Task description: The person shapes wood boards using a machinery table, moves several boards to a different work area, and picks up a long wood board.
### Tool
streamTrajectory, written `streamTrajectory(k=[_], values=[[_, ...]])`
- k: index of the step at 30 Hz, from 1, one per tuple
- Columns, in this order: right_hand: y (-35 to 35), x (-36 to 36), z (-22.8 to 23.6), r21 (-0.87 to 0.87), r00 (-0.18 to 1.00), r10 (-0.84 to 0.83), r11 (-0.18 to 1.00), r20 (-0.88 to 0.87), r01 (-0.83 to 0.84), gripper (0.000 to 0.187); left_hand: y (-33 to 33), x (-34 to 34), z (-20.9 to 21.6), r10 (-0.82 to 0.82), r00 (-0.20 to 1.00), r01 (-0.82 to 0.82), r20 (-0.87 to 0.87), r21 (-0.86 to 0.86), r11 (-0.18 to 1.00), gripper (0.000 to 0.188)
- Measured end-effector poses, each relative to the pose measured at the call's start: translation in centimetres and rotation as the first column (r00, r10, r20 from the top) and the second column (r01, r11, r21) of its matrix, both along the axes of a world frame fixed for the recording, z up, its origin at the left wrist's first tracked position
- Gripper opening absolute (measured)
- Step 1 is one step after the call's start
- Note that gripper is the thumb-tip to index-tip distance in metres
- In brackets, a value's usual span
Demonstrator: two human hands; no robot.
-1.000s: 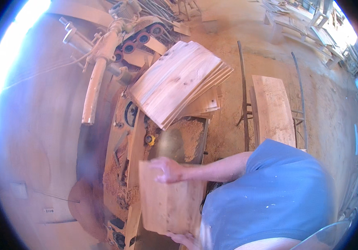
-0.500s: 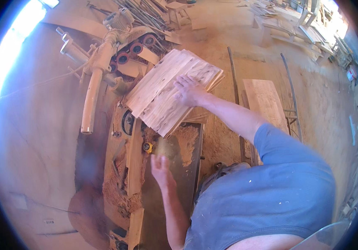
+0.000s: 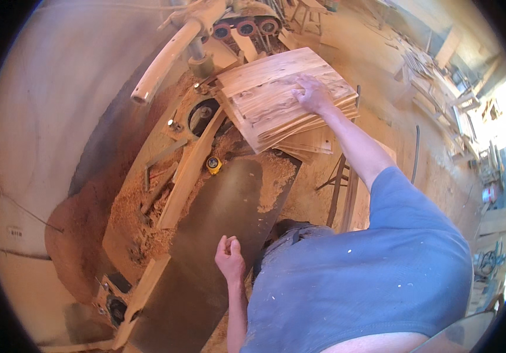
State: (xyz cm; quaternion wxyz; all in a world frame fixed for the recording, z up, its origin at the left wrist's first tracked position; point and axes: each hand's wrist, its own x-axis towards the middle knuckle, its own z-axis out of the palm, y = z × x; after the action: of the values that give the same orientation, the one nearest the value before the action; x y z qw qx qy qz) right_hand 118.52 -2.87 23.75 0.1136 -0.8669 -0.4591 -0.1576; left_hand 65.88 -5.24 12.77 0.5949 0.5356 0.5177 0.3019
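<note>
My right hand lies on the top board of a stack of flat wooden boards, fingers spread on the wood. The stack sits at the far end of a machine's dark metal table, its layers slightly out of line. Over that table, near my body, my left hand hangs with its fingers curled in, and I see nothing in it. A yellow tape measure lies between my left hand and the stack, beside a long wooden fence strip.
Wood shavings and some tools cover the machine's left side. A thick jointed arm juts out above it, near red-rimmed rollers. Beyond the stack stands a small wooden stool. Planks and timber line the far right.
The view has turned, so the machine now slants across the picture. My left hand has drawn back toward my body, away from the tape measure, and its fingers have curled. My right hand remains on the stack.
</note>
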Motion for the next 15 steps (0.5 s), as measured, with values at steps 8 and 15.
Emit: streamTrajectory(k=[8,15], values=[[8.8,-27.5,-0.2,0.204,0.518,0.761,0.620,-0.391,-0.757,0.042,-3.7,-4.6,2.8,0.408,0.833,-0.403,-0.374,0.095,0.910,0.028],[2.5,-41.3,-4.4,0.098,-0.200,0.394,-0.264,-0.897,-0.960,0.042,-12.9,1.9,2.6,0.601,0.739,-0.594,-0.304,0.126,0.794,0.024]])
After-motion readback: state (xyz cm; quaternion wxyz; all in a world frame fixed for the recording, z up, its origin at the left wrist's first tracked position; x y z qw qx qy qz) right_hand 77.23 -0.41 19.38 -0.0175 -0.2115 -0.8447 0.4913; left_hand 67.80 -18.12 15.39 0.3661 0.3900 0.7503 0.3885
